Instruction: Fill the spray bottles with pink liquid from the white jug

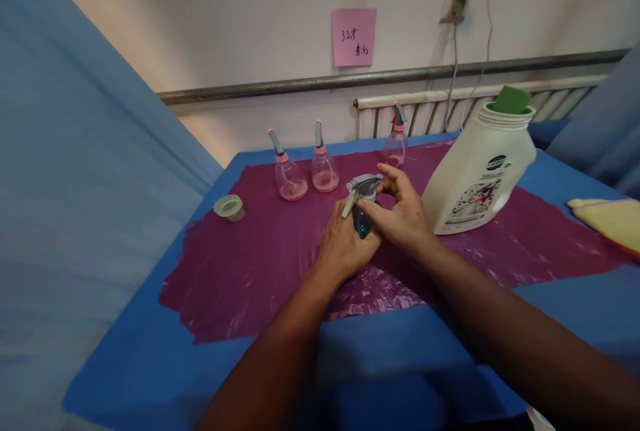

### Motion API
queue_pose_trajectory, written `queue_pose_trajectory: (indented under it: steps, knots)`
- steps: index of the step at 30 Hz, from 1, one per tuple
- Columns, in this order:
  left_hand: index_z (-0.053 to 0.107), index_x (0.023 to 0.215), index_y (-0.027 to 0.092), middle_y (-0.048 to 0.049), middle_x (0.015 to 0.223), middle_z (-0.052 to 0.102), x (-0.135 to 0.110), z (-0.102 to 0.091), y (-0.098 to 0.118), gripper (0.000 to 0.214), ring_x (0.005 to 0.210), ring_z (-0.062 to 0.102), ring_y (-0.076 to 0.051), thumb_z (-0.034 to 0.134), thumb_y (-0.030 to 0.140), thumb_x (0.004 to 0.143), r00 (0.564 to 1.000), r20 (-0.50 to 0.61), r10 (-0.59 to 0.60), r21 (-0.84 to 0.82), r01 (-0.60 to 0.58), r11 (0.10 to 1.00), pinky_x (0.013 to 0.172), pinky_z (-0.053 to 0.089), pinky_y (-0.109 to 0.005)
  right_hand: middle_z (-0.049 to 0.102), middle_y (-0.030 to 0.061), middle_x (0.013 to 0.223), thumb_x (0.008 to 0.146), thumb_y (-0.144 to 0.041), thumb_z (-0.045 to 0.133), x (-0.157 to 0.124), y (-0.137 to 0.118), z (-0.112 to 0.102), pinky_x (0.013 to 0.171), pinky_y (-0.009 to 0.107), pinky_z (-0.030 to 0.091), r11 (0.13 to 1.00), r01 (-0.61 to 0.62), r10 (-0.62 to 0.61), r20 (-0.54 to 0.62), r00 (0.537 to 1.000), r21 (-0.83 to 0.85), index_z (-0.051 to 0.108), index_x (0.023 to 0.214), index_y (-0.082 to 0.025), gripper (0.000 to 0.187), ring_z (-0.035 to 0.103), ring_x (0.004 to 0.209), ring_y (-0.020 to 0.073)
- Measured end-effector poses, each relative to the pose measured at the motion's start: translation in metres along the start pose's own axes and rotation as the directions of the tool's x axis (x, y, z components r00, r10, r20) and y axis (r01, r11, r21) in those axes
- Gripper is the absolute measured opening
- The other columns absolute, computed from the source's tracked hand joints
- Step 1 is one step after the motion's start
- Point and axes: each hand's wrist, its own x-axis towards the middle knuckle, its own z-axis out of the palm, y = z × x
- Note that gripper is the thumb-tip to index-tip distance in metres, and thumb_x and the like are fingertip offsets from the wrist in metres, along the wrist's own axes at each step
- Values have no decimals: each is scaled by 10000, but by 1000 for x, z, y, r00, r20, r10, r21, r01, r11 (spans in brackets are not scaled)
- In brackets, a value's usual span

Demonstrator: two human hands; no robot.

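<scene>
A small spray bottle [363, 225] with a grey trigger head and some blue-green liquid stands upright between my hands over the purple plastic sheet [250, 271]. My left hand [344, 242] is wrapped round its body. At the collar below the head, my right hand [404, 213] grips with the thumb in front and the fingers curled behind. Beyond them are more spray bottles with pink collars and a little pink liquid: one at the left [292, 185], one beside it [325, 177], and one farther back [396, 144].
To the right of my hands stands a large white jug [477, 177] with a green piece in its mouth. A small pale-green cup [229, 207] sits at the left. A yellow cloth [607, 217] lies on the blue table cover [565, 311] at the right edge.
</scene>
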Motion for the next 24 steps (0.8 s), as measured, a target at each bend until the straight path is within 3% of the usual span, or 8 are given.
queue_pose_trajectory:
  steps: [7, 12, 18, 24]
  knots:
    - [625, 1459, 267, -128, 1404, 710, -1, -2, 1, 497, 1378, 675, -352, 757, 290, 980, 1000, -8, 11, -3, -11, 1000, 1160, 588, -515, 735, 118, 1471, 927, -318, 787, -7, -6, 2, 1266, 576, 543, 998, -13, 7, 103, 995, 58, 464, 1728, -321, 864, 709, 1386, 302]
    - [618, 1442, 262, -126, 1408, 699, -2, -1, 1, 513, 1369, 678, -347, 771, 268, 952, 1000, -5, 14, 1, -14, 1000, 1165, 584, -526, 774, 74, 1269, 884, -359, 845, -6, -5, 5, 1229, 571, 565, 999, 1, 0, -18, 1000, 40, 523, 1657, -293, 840, 757, 1219, 273]
    - [613, 1476, 283, -132, 1457, 691, -2, -4, 4, 501, 1390, 676, -364, 745, 323, 994, 999, 29, -30, 11, 30, 1000, 1178, 584, -554, 735, 111, 1463, 943, -306, 782, -10, -5, 3, 1275, 590, 533, 997, -6, -3, 101, 995, 81, 403, 1763, -345, 904, 710, 1383, 300]
    - [604, 1509, 299, -134, 1433, 717, -1, -5, 7, 541, 1345, 701, -379, 750, 322, 989, 996, 64, -56, 38, 53, 998, 1141, 602, -550, 764, 65, 1252, 917, -401, 836, -5, -4, 5, 1216, 556, 581, 999, 15, -14, -21, 1000, 36, 532, 1639, -319, 787, 749, 1216, 268]
